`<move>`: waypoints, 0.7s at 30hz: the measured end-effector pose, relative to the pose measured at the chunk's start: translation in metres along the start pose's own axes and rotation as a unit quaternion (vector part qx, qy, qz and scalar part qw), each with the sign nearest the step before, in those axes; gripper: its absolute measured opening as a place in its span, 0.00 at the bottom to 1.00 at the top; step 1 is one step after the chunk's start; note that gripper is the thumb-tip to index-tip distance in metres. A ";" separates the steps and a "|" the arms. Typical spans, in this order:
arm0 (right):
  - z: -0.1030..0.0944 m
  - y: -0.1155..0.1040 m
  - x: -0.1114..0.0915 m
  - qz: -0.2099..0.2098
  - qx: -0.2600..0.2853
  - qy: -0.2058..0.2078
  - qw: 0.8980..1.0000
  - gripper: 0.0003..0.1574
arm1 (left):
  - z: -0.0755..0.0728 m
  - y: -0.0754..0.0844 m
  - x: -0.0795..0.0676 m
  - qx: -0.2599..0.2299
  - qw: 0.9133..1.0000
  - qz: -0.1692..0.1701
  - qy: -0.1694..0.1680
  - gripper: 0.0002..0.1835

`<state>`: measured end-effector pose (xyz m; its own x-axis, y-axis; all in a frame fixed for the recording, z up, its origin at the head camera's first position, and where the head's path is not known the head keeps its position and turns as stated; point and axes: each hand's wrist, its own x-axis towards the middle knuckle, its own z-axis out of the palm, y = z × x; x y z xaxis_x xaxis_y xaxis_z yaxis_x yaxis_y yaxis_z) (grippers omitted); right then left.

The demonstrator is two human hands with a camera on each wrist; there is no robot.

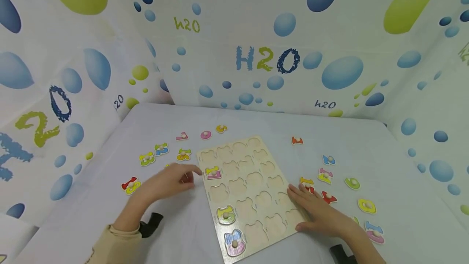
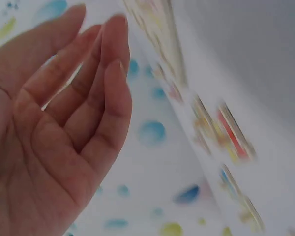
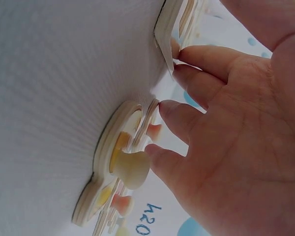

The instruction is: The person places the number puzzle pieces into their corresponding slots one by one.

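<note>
A pale wooden puzzle board [image 1: 255, 199] lies tilted on the table, with rows of recesses. Three knobbed number pieces fill spots along its left side: a yellow and pink piece [image 1: 213, 173], a yellow and green piece [image 1: 226, 215] and a blue and pink piece [image 1: 234, 243]. Just off the board's left edge hovers my left hand [image 1: 166, 184], its fingers loosely bent; the left wrist view shows nothing in the palm [image 2: 54, 152]. With fingers spread, my right hand [image 1: 320, 211] rests along the board's right edge. In the right wrist view its fingertips touch the board's rim [image 3: 169, 37].
Loose number pieces lie left of the board, among them a red and yellow one [image 1: 131, 185], and behind it a pink ring [image 1: 206, 135]. More lie to the right, such as a yellow ring [image 1: 367, 205] and a blue and pink piece [image 1: 375, 232]. Patterned cloth [image 1: 220, 89] surrounds the table.
</note>
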<state>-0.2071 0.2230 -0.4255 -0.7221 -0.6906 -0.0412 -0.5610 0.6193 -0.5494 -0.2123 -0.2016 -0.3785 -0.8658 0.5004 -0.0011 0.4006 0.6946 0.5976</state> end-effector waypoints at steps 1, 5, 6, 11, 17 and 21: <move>0.000 0.000 0.000 0.001 0.001 0.000 1.000 0.55 | -0.007 -0.009 -0.002 0.008 1.000 -0.008 0.018 0.13; -0.001 -0.001 0.000 0.000 0.007 0.001 1.000 0.55 | -0.028 -0.041 -0.008 0.026 0.997 -0.052 0.041 0.12; -0.001 -0.001 0.000 0.000 0.008 0.001 1.000 0.55 | -0.030 -0.047 -0.008 0.031 0.997 -0.063 0.039 0.11; 0.001 0.000 -0.001 0.004 0.010 0.002 1.000 0.56 | -0.031 -0.066 -0.005 0.027 0.994 -0.102 0.018 0.09; 0.001 0.000 0.000 0.014 0.010 0.000 1.000 0.56 | -0.026 -0.072 -0.002 0.003 0.993 -0.113 0.026 0.06; 0.000 0.000 -0.001 -0.010 0.006 0.012 1.000 0.55 | -0.027 -0.067 0.004 0.014 0.993 -0.114 0.032 0.04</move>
<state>-0.2061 0.2240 -0.4260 -0.7201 -0.6938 -0.0101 -0.5708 0.6007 -0.5598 -0.2510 -0.2598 -0.3965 -0.9522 0.2943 -0.0821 0.1986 0.8004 0.5656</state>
